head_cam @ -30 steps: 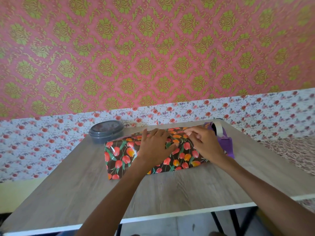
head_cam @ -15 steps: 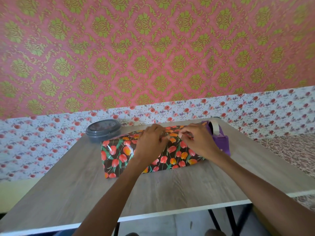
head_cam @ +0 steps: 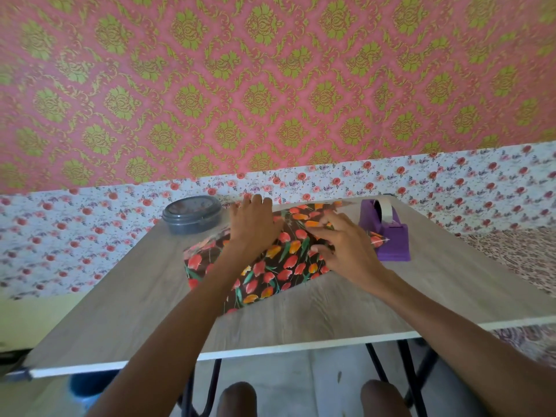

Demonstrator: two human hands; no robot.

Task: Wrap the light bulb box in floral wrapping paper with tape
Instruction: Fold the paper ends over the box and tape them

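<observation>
Head view: a person leans over the counter [head_cam: 301, 323] with both hands flat on the light bulb box, which lies aslant at mid-counter and is fully hidden under the floral wrapping paper [head_cam: 279, 266]. The left hand [head_cam: 254, 225] lies open across the top, its fingertips reaching the far edge, apparently to pin the fold. The right hand [head_cam: 346, 249] spreads its fingers over the paper beside it, gripping nothing, likely smoothing the seam. A pointed, unfolded end of paper juts toward the purple tape dispenser [head_cam: 391, 239], set just beside the parcel, probably so tape is within easy reach. A grey lidded container [head_cam: 192, 213] stands at the far left. Half a second earlier the fingertips met in a pinch over the seam; they have since parted and flattened, and the parcel has swung further askew.
</observation>
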